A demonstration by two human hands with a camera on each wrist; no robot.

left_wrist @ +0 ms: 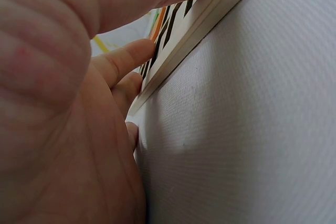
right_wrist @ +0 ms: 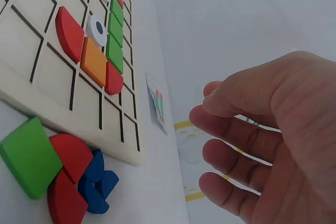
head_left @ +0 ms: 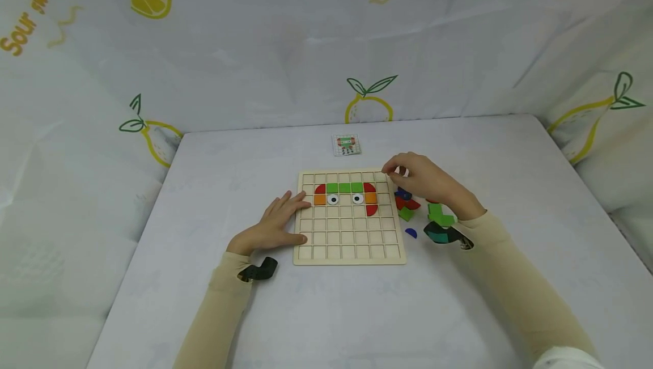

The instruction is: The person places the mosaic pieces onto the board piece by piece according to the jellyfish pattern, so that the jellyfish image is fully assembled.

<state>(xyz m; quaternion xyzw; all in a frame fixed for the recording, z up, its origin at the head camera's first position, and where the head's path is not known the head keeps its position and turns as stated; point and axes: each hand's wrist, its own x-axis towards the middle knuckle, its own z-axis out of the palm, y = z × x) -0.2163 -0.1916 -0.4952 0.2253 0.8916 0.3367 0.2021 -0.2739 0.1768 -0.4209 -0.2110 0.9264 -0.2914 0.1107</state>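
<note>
Steady the board on the tabletop with your outstretched left hand at its nine o'clock; seat tiles squarely. Whether your right hand, at one o'clock, pinches anything, I can't tell.

Booth-like space; lemon-print sheeting around

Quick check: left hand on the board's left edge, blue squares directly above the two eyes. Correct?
Not quite: the head view shows the squares directly above the two eyes are green, not blue. The left hand is on the left edge of the board, as you say.
</note>
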